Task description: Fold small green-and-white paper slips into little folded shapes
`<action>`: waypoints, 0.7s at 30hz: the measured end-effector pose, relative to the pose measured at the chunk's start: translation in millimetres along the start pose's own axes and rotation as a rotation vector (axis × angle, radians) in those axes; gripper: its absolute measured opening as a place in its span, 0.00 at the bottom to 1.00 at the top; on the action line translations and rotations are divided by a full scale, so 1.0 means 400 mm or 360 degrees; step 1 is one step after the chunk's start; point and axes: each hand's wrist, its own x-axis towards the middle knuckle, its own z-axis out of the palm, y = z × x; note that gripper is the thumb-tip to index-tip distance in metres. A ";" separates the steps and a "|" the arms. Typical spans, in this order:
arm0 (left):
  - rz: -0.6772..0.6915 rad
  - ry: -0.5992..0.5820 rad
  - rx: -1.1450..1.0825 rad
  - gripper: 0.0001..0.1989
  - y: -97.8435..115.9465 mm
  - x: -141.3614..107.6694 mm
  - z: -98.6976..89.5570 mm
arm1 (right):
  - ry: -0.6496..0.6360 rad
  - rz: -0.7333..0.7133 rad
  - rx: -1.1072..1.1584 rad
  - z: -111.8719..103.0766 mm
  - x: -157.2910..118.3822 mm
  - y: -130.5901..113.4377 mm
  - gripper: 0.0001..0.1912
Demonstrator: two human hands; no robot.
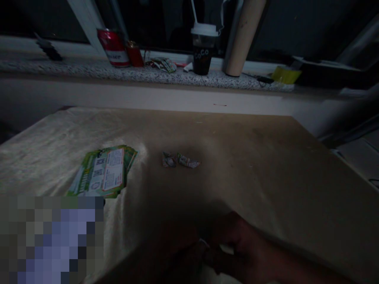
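Your two hands are nearest the camera, low in the frame and deep in shadow. Your right hand (pixel 247 246) curls inward, thumb and fingertips seemingly pinched on a pale sliver (pixel 203 241), probably paper. Your left hand (pixel 176 248) meets it from the other side, but it is too dark to tell whether those fingers grip or only steady it. The sliver sits between your fingertips, above the near part of the worktop (pixel 251 157).

To handle it well, pinch lightly at the edge, let one hand anchor while the other works, and press any crease slowly, since something this thin could tear or slip. Your own shadow seems to hide the work; tilting your wrists outward could help you see it. Leave elbow room around the two small folded papers (pixel 188 161) lying just beside each other ahead, and around the fanned stack of green leaflets (pixel 103 171) to their left, which a sleeve could scatter.
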 end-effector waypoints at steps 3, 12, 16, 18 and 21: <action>0.0015 0.0004 0.0003 0.14 0.002 -0.005 -0.001 | -0.0033 -0.0001 -0.0013 0.002 -0.003 0.004 0.18; 0.0171 -0.0002 -0.0028 0.13 -0.026 -0.012 0.012 | -0.0194 -0.0095 -0.0057 0.002 -0.024 0.016 0.16; 0.0252 -0.0003 -0.0035 0.10 -0.040 -0.023 0.007 | -0.0186 -0.0123 -0.0130 0.005 -0.025 0.028 0.22; 0.0281 0.0000 -0.0040 0.09 -0.044 -0.030 0.007 | -0.0136 -0.0132 -0.0169 0.009 -0.024 0.033 0.25; 0.0297 0.0029 -0.0036 0.10 -0.043 -0.031 0.012 | -0.0030 -0.0152 -0.0226 0.014 -0.021 0.032 0.26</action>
